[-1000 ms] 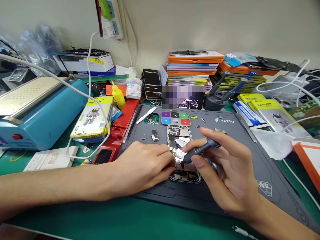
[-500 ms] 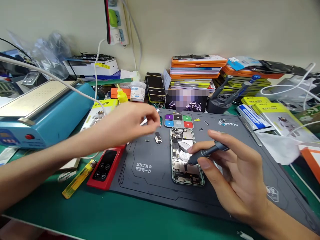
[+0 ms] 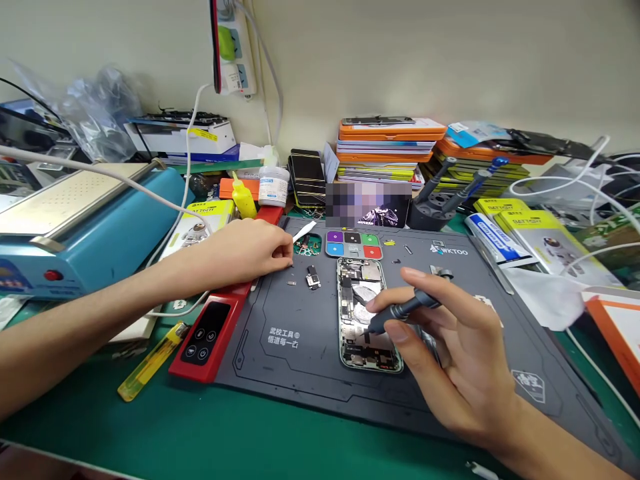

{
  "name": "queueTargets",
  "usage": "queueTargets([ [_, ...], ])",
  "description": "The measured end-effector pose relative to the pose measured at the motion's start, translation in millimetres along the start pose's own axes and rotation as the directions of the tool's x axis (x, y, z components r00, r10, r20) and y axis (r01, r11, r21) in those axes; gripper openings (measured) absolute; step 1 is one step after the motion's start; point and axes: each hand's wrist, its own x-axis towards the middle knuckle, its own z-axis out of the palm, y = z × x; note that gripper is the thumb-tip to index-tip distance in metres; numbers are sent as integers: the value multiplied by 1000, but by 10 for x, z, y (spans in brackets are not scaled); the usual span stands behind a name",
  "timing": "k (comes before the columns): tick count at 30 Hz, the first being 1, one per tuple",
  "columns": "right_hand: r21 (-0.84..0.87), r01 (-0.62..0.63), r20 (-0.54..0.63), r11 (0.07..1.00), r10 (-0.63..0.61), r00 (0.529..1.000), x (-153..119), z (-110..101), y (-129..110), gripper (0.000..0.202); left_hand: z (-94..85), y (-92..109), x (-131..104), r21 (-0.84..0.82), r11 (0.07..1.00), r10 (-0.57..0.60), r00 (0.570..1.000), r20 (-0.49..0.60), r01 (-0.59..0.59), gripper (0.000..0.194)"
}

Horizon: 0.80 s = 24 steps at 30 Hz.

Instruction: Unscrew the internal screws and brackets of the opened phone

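In my right hand (image 3: 450, 340) is a dark grey precision screwdriver (image 3: 405, 310), gripped between thumb and fingers. Its tip points down at the lower part of an opened phone (image 3: 353, 340), whose inner boards and metal parts show. My left hand (image 3: 263, 247) rests at the left side of the grey mat, fingertips pinched close to the surface; anything between them is too small to make out. Just right of those fingertips lie a small metal phone part (image 3: 313, 277) and a tiny piece (image 3: 291, 283). A white pointed stick (image 3: 304, 231) lies behind the left hand.
Beyond the phone is a coloured magnetic tray (image 3: 354, 245). A red control panel (image 3: 203, 340) and yellow utility knife (image 3: 150, 363) lie left, near a blue machine (image 3: 95, 227). A screwdriver holder (image 3: 435, 213) stands behind, battery boxes (image 3: 545, 233) at right.
My left hand has moved left and down to the mat, its fingers now pinched near the surface. My right hand keeps the screwdriver over the phone. The view has shifted slightly.
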Motion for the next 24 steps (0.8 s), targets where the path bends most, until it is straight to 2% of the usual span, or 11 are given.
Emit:
queueTargets([
  [4, -19, 29, 23, 999, -29, 999, -16, -20, 6, 79, -47, -65, 5, -41, 999, 32, 999, 7, -32, 27],
  [9, -14, 26, 35, 1000, -25, 999, -38, -26, 4, 80, -98, -17, 20, -95, 995, 11, 999, 32, -8, 26],
  [15, -23, 23, 30, 999, -22, 999, -14, -13, 4, 79, -15, -18, 38, -70, 995, 72, 996, -46, -75, 20],
  [24, -20, 22, 39, 1000, -21, 999, -22, -15, 6, 79, 17, -108, 29, -63, 991, 118, 993, -9, -119, 16],
])
